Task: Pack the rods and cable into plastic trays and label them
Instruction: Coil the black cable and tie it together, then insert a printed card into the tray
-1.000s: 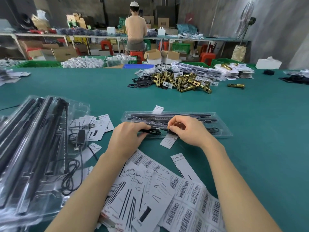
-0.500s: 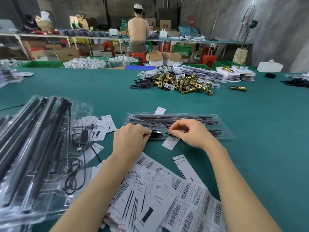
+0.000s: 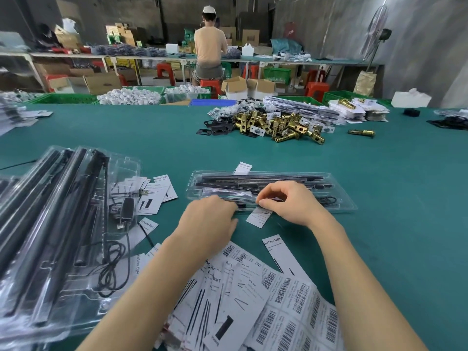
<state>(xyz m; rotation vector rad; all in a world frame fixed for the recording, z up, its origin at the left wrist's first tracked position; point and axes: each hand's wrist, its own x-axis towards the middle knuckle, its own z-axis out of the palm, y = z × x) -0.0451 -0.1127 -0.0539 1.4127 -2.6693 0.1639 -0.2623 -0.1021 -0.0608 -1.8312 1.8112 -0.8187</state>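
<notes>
Left hand (image 3: 211, 219) lies knuckles-up at the near edge of the clear plastic tray (image 3: 339, 198) on the green counter (image 3: 152, 133); its grip cannot be told. Right hand (image 3: 288, 201), just right of it, pinches narrowly at the tray's near edge. Black rods (image 3: 266, 177) lie lengthwise just beyond both hands; coiled cable (image 3: 328, 200) just right of the right hand. Barcode labels (image 3: 291, 312) lie nearer, between the forearms.

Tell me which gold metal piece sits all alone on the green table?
The single gold piece far right of the big gold pile. It lies by itself on the table; the others are heaped together.
</notes>
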